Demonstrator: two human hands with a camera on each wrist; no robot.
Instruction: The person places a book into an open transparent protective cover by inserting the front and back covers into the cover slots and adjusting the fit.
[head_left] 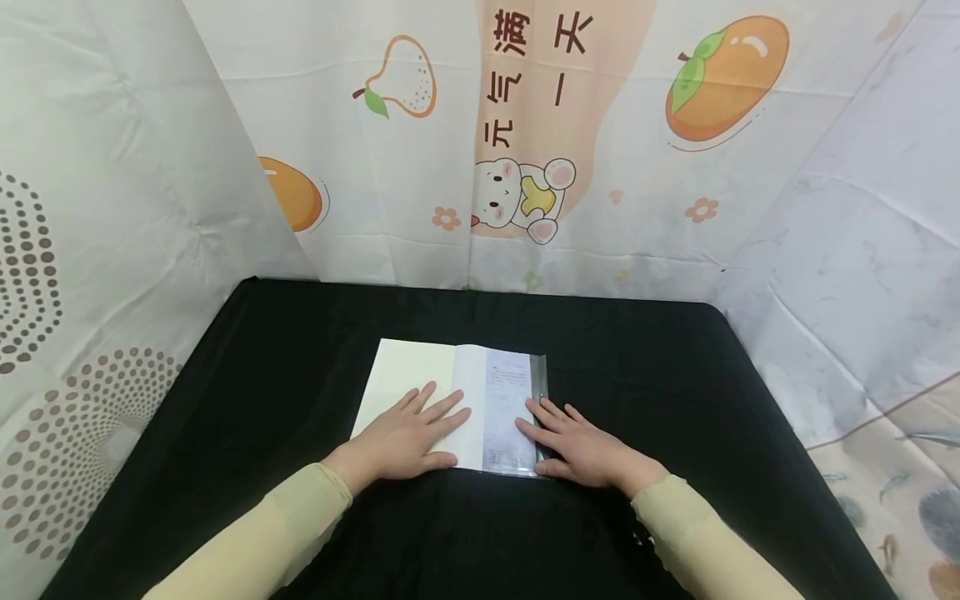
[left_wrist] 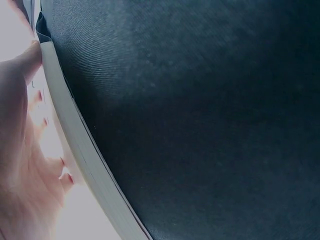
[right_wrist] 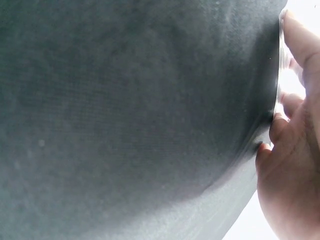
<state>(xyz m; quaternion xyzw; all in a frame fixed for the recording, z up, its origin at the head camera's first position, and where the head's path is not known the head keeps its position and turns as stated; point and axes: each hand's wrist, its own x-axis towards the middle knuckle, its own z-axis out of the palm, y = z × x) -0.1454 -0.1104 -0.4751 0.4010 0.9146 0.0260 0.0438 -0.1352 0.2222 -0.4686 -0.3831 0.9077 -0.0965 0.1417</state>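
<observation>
An open book point(head_left: 468, 392) lies on the black-covered table, its left side a blank cream page and its right side a pale sheet with small print. Along the right edge runs a clear plastic cover flap point(head_left: 539, 375). My left hand point(head_left: 405, 433) rests with spread fingers on the left page, fingertips close to the fold. My right hand point(head_left: 581, 446) lies across the right edge, fingertips on the printed sheet and the plastic. In the left wrist view the thick page block point(left_wrist: 80, 145) shows beside the left hand point(left_wrist: 30, 165). Fingers of the right hand point(right_wrist: 290, 145) touch the thin edge in the right wrist view.
The black tablecloth point(head_left: 315, 358) spreads around the book. Behind the table hangs a white curtain point(head_left: 600, 208) with fruit and bear prints. Patterned cloth point(head_left: 112, 250) stands at the left, and more pale cloth point(head_left: 847, 292) at the right.
</observation>
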